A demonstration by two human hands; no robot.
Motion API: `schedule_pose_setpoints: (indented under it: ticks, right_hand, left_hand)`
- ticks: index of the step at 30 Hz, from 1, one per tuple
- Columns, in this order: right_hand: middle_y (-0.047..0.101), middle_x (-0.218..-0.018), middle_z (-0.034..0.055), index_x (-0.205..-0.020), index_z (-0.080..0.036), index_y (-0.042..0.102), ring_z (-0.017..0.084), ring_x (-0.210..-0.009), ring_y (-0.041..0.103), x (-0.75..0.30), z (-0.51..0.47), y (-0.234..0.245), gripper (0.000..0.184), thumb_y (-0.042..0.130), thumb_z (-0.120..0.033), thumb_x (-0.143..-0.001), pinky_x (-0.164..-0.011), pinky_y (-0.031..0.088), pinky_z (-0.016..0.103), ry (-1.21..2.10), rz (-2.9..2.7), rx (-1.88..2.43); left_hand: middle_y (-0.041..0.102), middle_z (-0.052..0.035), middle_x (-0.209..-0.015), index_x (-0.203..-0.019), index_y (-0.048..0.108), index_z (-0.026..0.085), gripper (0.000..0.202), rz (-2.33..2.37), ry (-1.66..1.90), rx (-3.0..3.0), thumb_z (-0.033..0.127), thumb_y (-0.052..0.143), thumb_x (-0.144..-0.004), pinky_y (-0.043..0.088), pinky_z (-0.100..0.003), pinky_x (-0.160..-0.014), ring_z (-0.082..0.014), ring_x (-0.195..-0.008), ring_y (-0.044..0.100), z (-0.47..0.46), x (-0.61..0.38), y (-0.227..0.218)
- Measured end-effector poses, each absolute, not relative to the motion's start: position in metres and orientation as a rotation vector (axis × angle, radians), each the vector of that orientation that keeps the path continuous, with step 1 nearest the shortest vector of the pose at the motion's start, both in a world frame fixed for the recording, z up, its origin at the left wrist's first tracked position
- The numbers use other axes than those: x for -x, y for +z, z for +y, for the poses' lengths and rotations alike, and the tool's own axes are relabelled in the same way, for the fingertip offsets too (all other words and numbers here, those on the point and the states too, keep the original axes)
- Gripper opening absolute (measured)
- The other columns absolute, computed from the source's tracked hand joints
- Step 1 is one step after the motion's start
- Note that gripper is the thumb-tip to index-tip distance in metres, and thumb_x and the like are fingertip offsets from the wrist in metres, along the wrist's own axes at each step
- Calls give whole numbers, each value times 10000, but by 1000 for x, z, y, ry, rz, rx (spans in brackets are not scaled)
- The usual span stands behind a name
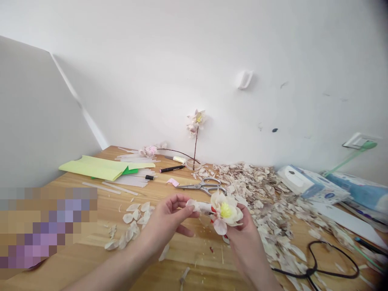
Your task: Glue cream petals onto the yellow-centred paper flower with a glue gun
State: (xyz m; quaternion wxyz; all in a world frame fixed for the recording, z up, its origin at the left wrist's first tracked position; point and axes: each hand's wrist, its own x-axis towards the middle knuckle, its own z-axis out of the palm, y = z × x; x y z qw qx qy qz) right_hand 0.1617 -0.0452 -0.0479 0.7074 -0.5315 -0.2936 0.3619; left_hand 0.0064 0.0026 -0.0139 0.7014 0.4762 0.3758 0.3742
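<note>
In front of me my right hand [244, 228] holds an artificial flower [226, 210] with cream petals and a yellow centre. Its fingers are closed behind the blossom and partly hidden. A white tube-like piece with red parts [206, 209] shows beside the flower, between my hands; its exact kind is unclear. My left hand [171, 218] pinches a pale petal [193, 205] between thumb and fingertip, close to that white piece. Loose petals [131, 230] lie on the wooden table [100, 222] left of my left hand. Silver scissors [203, 186] rest just beyond both hands.
A large petal heap [251, 180] spreads along the right. Tissue packs [315, 186] and a black cord [312, 270] lie farther right. Yellow-green paper [93, 167], translucent sticks [133, 178] and a black pen [172, 169] are at the left. A flower stem [195, 145] stands by the wall.
</note>
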Motion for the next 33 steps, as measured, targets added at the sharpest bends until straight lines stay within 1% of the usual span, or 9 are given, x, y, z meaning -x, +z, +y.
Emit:
schedule_pose_setpoints:
  ticks: [5,9,13,16,18,21,25,30,33]
  right_hand:
    - [686,-772,-39,-887,-234,487,165,-690,641,-159,-46,-53,534,764,-107,-448,-601,499,247,750,-675,1144]
    - [673,-758,-35,-890,-244,467,173,-670,640,-153,-49,-52,520,746,-130,-466,-576,505,256,685,-712,1158]
    - [639,-683,-55,-872,-256,448,123,-492,570,-150,-53,-52,455,736,-185,-526,-434,440,203,649,-754,1177]
    - [627,-652,-66,-859,-258,428,98,-392,500,-152,-55,-53,469,730,-153,-515,-374,397,195,624,-862,1189]
    - [635,-664,-56,-849,-255,430,106,-410,521,-153,-55,-54,464,722,-133,-509,-387,411,200,586,-909,1194]
    - [637,-682,-42,-854,-253,446,123,-461,557,-150,-56,-53,423,712,-167,-536,-409,426,205,531,-867,1195]
    - [635,-663,-43,-864,-249,453,138,-472,575,-149,-55,-52,439,725,-183,-525,-421,443,220,497,-821,1212]
    - [687,-742,-5,-862,-239,452,197,-628,659,-158,-50,-54,479,755,-193,-494,-529,518,277,524,-816,1232]
    - [690,-711,-11,-866,-237,442,194,-590,657,-159,-50,-55,483,756,-202,-500,-498,516,273,545,-801,1228]
  left_hand:
    - [628,-68,-847,-873,542,145,254,838,803,-1080,301,654,-707,493,-193,-476,-216,-890,624,-2,-10,-16]
    - [633,-70,-840,-871,543,143,275,815,784,-1074,317,660,-693,488,-196,-471,-218,-874,628,-4,-11,-17]
    - [641,-64,-815,-851,558,140,270,784,738,-1063,324,666,-685,491,-198,-473,-207,-843,630,-6,-11,-18]
    - [637,-53,-795,-847,573,137,267,770,713,-1068,325,669,-685,488,-190,-470,-190,-815,626,-7,-12,-18]
    - [633,-47,-788,-847,579,136,266,761,708,-1072,324,672,-683,485,-187,-466,-181,-794,624,-8,-12,-18]
    - [634,-48,-791,-847,581,138,267,754,713,-1067,327,673,-683,488,-191,-467,-182,-796,623,-8,-12,-18]
    - [637,-52,-796,-847,587,139,257,756,720,-1053,311,678,-679,493,-197,-474,-192,-817,623,-8,-11,-15]
    - [654,-63,-822,-833,593,139,214,720,706,-1008,288,661,-695,484,-190,-475,-183,-812,624,-9,-7,-11]
    - [662,-69,-820,-815,590,138,211,714,701,-972,288,665,-686,480,-192,-475,-190,-814,631,-9,-7,-10]
